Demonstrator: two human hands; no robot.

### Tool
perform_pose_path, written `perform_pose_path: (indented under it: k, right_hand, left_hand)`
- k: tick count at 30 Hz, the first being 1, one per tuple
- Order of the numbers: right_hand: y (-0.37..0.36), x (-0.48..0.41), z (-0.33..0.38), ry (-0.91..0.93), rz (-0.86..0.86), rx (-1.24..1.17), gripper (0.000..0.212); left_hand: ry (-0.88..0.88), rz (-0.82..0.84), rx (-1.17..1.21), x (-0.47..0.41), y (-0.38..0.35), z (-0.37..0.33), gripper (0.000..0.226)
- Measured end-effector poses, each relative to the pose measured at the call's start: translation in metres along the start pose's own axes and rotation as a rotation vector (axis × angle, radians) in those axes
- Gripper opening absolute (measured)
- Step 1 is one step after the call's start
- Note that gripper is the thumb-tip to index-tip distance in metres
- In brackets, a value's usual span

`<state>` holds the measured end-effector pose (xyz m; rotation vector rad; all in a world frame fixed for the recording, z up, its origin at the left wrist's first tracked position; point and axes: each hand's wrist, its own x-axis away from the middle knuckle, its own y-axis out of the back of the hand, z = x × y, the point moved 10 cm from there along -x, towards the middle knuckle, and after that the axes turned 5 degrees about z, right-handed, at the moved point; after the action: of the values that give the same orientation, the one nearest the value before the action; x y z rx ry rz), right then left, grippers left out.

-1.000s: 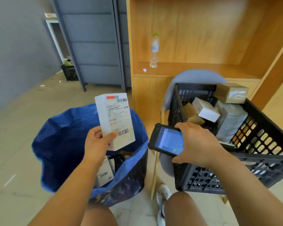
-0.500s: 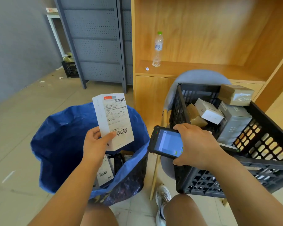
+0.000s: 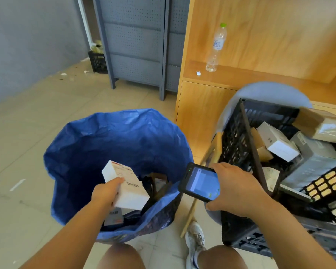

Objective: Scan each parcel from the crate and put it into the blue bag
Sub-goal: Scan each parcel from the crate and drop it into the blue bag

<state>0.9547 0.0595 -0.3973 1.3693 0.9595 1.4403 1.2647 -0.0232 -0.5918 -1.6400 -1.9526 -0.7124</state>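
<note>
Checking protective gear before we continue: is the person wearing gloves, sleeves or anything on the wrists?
No. The left hand and right hand are bare, without gloves. Both forearms are uncovered as far as the frame shows; no sleeve, watch, band or ring is visible.

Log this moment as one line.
phase: bagging | left hand holds white parcel in blue bag opening | right hand holds scanner | crate holds more parcels

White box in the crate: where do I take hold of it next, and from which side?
Pinch the white box across its two long side faces, coming down from above. It lies tilted on top of the other parcels, broad face up and uncovered; the crate wall likely blocks a side approach.
</note>
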Motion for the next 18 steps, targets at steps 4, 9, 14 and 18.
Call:
perform_pose_path:
  k: [4,9,14,18]
  right_hand:
    - [-0.006,-0.043,0.011,0.018,0.043,0.021,0.068]
    - [-0.016,-0.106,0.022,0.033,0.086,0.055,0.064]
    - [-0.03,-0.169,0.035,0.06,0.118,0.134,0.073]
    - [-0.044,-0.218,0.048,0.106,0.136,0.186,0.075]
  left_hand:
    - [0.055,0.02,-0.192,-0.045,0.008,0.007,0.043]
    - [0.092,0.013,-0.467,-0.106,0.008,0.004,0.038]
    - [0.153,0.002,-0.549,-0.172,-0.003,0.011,0.04]
    - [0.174,0.017,-0.501,-0.228,-0.026,0.02,0.039]
